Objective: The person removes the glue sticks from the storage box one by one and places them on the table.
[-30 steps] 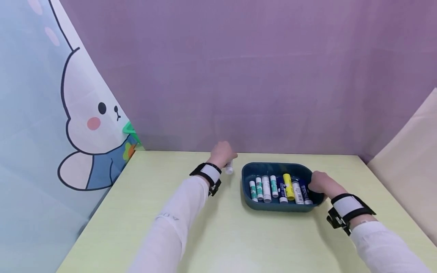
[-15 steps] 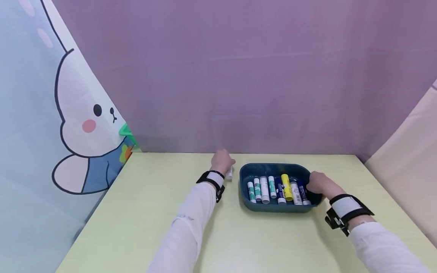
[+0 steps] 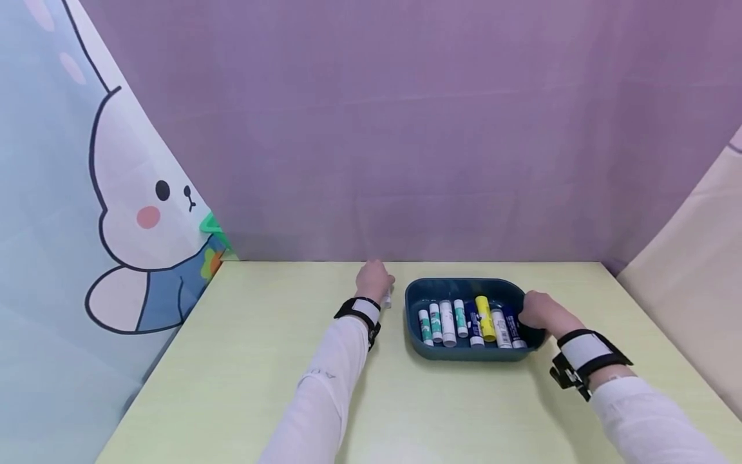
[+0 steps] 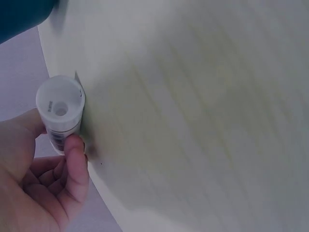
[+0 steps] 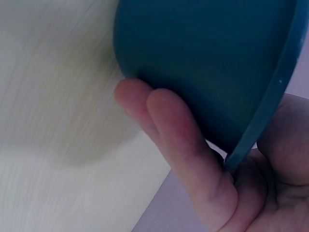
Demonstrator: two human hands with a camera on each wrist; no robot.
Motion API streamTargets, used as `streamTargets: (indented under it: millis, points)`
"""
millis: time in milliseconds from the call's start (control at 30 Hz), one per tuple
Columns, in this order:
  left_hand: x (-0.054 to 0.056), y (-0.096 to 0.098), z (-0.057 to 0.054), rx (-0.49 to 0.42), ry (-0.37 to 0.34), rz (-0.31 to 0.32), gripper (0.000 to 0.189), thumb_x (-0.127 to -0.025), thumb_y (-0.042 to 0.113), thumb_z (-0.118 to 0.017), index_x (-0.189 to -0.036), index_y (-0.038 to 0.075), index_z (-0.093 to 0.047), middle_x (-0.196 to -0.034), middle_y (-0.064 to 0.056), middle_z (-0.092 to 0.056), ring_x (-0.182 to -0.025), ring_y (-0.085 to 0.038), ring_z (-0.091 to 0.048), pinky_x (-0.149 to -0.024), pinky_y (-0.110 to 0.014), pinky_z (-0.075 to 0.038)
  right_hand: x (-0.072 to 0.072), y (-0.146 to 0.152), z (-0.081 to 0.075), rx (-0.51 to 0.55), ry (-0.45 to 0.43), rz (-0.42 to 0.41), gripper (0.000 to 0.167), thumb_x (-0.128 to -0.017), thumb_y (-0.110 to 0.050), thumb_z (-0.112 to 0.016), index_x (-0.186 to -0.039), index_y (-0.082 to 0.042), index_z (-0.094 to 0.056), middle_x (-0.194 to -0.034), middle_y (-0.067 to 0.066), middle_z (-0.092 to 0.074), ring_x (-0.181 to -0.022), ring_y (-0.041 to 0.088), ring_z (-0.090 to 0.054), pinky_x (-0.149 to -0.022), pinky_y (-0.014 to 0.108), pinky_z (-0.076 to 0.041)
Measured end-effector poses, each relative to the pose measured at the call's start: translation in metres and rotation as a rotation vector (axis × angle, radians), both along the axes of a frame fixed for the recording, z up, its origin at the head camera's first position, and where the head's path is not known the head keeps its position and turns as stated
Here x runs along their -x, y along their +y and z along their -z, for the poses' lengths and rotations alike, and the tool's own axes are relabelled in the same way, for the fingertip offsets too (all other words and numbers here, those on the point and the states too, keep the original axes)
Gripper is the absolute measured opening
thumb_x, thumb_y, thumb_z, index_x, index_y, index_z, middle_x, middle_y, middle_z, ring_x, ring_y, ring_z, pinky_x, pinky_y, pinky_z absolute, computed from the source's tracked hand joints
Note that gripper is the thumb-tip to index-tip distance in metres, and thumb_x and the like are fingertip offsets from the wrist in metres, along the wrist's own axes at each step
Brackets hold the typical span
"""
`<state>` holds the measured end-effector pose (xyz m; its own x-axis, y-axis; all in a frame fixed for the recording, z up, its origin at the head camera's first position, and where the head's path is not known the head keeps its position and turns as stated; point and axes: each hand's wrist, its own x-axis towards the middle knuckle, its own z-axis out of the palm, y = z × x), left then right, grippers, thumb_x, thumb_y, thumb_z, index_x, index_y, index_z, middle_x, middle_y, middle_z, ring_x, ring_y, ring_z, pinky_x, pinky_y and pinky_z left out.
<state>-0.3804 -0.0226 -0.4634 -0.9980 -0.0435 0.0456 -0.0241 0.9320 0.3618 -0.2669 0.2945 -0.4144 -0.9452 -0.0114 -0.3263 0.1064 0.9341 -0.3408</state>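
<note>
My left hand (image 3: 373, 280) is at the back of the table, left of the bin, pinching a white glue stick (image 4: 60, 104) between thumb and fingers. In the left wrist view its round hollow end faces the camera, and the stick stands over the table near the back edge. My right hand (image 3: 545, 312) grips the right end of a dark teal plastic bin (image 3: 464, 354); in the right wrist view the thumb is inside the rim (image 5: 270, 108) and fingers lie along the outer wall. Several glue sticks lie side by side in the bin, among them a yellow one (image 3: 485, 318).
The pale wooden table (image 3: 440, 412) extends in front of the bin and to the left. A purple cloth (image 3: 406, 129) hangs behind its back edge. A cartoon-print sheet (image 3: 139, 238) is at left and a cream sheet (image 3: 695, 283) at right.
My left hand has come down and slightly nearer with the glue stick, just behind and left of the bin. My right hand keeps its grip on the bin. The head view has shifted slightly.
</note>
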Motion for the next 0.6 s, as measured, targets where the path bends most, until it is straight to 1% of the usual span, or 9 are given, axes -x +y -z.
streamTargets:
  millis: [100, 233, 400, 600]
  points:
    - [-0.0008, -0.0002, 0.0007, 0.004, 0.004, -0.001, 0.025, -0.085, 0.031, -0.067, -0.079, 0.006, -0.067, -0.083, -0.009, -0.067, -0.065, -0.019, -0.064, -0.053, -0.031, -0.052, -0.0003, -0.0008, 0.0003, 0.012, -0.003, 0.013, 0.028, -0.083, 0.000, -0.047, -0.100, 0.023, -0.046, -0.083, 0.030, -0.056, -0.053, 0.026, -0.064, -0.046, 0.033, -0.053]
    - [-0.0036, 0.0009, -0.0019, 0.015, 0.009, 0.005, 0.026, -0.086, 0.030, -0.065, -0.084, 0.005, -0.069, -0.087, -0.011, -0.069, -0.070, -0.022, -0.066, -0.056, -0.033, -0.053, 0.0004, -0.0008, 0.0009, 0.022, -0.010, 0.029, 0.029, -0.084, 0.001, -0.047, -0.101, 0.023, -0.045, -0.085, 0.032, -0.055, -0.051, 0.026, -0.064, -0.045, 0.033, -0.053]
    - [-0.0052, 0.0019, -0.0037, 0.022, 0.008, 0.007, 0.026, -0.088, 0.028, -0.063, -0.086, 0.003, -0.069, -0.091, -0.012, -0.069, -0.074, -0.023, -0.067, -0.060, -0.034, -0.054, 0.0014, -0.0008, 0.0014, 0.000, -0.001, 0.021, 0.027, -0.084, 0.000, -0.047, -0.100, 0.022, -0.046, -0.085, 0.030, -0.056, -0.051, 0.026, -0.064, -0.045, 0.033, -0.053]
    - [-0.0063, 0.0011, -0.0021, -0.029, -0.011, 0.007, 0.025, -0.090, 0.024, -0.060, -0.077, 0.004, -0.068, -0.086, -0.013, -0.069, -0.072, -0.023, -0.066, -0.060, -0.034, -0.053, 0.0006, -0.0013, 0.0013, 0.000, 0.003, 0.023, 0.028, -0.084, 0.000, -0.048, -0.100, 0.023, -0.046, -0.083, 0.029, -0.055, -0.052, 0.026, -0.064, -0.046, 0.033, -0.053]
